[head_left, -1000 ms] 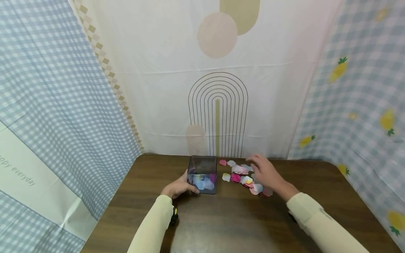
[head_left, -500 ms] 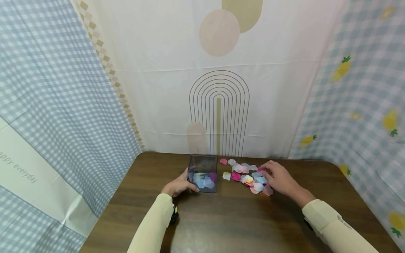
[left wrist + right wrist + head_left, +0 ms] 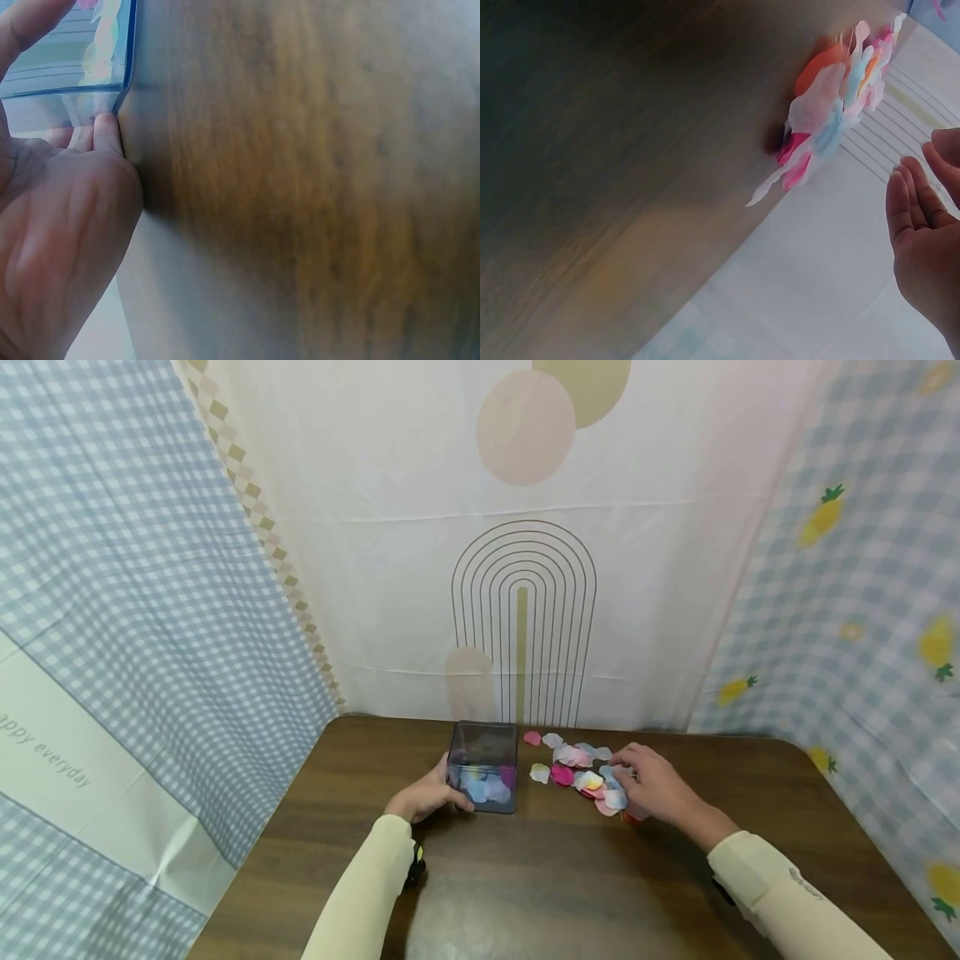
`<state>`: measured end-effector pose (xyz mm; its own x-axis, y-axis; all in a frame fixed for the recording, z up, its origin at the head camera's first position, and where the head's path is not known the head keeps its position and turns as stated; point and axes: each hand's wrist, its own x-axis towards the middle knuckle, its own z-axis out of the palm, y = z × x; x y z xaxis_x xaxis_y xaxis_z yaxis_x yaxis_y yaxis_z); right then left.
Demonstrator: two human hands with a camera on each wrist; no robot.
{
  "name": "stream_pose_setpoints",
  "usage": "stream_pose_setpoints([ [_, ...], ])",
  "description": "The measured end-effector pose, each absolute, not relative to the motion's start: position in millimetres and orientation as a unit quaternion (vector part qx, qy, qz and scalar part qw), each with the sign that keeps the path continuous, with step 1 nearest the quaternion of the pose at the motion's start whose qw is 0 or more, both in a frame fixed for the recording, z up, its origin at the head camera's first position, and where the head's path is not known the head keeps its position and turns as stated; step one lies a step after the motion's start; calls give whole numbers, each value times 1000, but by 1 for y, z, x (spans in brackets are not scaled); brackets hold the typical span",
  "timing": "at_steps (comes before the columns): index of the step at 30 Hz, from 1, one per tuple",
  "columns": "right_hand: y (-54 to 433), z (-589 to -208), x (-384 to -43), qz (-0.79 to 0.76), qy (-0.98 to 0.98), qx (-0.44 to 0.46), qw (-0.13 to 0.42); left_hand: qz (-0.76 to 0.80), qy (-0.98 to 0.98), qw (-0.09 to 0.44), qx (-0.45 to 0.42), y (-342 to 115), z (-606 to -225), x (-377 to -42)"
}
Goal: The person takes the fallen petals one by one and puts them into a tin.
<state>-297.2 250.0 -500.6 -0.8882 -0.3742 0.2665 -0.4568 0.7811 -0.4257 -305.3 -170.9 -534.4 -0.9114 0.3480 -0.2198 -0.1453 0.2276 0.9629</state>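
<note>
My left hand (image 3: 427, 795) grips a clear plastic box (image 3: 483, 745) by its left side, thumb at the near bottom edge and fingers around the far side. Blue, white and magenta petals (image 3: 486, 789) lie inside it. In the left wrist view, the palm (image 3: 67, 232) rests against the table beside the box wall (image 3: 67, 91). My right hand (image 3: 652, 781) hovers at the right end of a loose spread of artificial petals (image 3: 576, 756). The right wrist view shows its fingers (image 3: 901, 196) fairly straight, thumb apart, nothing between them, close to the petal pile (image 3: 817, 101).
The brown wooden table (image 3: 517, 877) reaches back to a white printed curtain (image 3: 397, 610). Checked curtains (image 3: 187, 568) hang along both sides. A pink petal (image 3: 532, 737) and a pale yellow one (image 3: 540, 772) lie between the box and the pile.
My right hand has come down from above the back of the petals to their right end, then shifted slightly left over them. The left hand keeps its grip on the box.
</note>
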Motion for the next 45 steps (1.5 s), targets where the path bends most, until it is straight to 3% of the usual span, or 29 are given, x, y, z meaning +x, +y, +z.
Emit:
stream_pose_setpoints([
  [10, 218, -503, -297, 243, -933, 249, 93, 618, 754, 209, 75, -169, -532, -306],
  [19, 166, -505, -305, 208, -933, 286, 72, 609, 766, 193, 66, -170, -535, -305],
  [26, 137, -514, -314, 172, -951, 253, 39, 601, 774, 189, 68, -168, -536, -304],
  [45, 113, -522, -328, 123, -965, 230, 19, 608, 767, 193, 71, -169, -536, -305],
])
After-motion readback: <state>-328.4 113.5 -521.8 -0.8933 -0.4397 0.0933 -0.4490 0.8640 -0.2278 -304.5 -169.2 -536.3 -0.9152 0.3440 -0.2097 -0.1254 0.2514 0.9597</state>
